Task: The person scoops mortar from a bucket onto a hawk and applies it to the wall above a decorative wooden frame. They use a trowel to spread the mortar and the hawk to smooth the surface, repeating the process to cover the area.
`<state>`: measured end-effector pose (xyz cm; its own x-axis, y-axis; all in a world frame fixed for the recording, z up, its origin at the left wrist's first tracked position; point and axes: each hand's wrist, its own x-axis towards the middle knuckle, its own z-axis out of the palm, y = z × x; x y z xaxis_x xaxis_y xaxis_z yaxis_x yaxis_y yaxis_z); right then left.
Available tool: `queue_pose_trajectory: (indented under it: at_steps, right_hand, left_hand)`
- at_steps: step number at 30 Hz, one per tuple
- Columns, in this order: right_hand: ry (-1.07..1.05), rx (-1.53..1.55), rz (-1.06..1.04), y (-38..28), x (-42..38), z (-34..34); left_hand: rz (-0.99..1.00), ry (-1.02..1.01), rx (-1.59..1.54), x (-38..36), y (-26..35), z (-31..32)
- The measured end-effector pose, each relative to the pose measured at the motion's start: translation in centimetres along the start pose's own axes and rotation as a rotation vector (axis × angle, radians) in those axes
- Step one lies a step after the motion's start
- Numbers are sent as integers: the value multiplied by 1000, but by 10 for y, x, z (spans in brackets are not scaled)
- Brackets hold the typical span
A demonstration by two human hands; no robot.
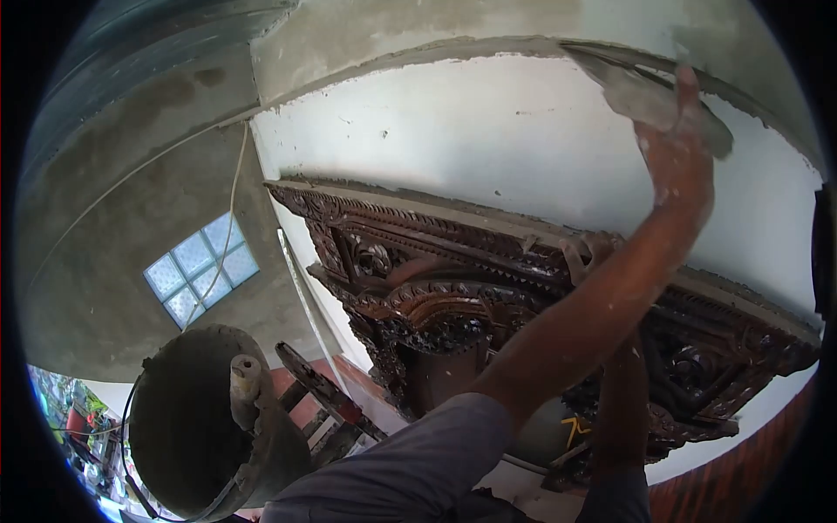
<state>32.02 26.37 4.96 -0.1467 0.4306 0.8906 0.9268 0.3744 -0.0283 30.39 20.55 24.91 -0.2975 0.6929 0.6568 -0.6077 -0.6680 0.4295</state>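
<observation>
My left hand [678, 144], high at the right, is closed on a grey, mortar-smeared trowel [641, 98]. The blade's tip meets the strip of grey plaster [488, 50] along the top of the white wall [418, 122]. Lower down, my right hand [595, 253] has its fingers curled over the top edge of a dark carved wooden frame [418, 222]; my left forearm partly hides this hand. Pale flecks dot my left forearm and wrist.
A mortar-crusted bucket [288, 453] with a cylindrical handle-like piece [247, 392] inside stands at lower left. Beside it is a worn piece of wood [318, 383]. A glass-block window [200, 266] and a hanging cable [234, 192] are on the grey wall [105, 288].
</observation>
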Motion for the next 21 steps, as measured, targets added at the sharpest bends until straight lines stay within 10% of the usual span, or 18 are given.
queue_pose_trajectory:
  at_steps: [6,13,21]
  right_hand:
    - [-391,-33,139,-12,33,-44]
    - [-114,-89,31,-1,23,-9]
    - [-157,-73,68,-5,25,-15]
  left_hand:
    - [71,49,120,21,-3,-101]
    - [539,173,18,163,82,-255]
    - [500,309,304,106,26,-125]
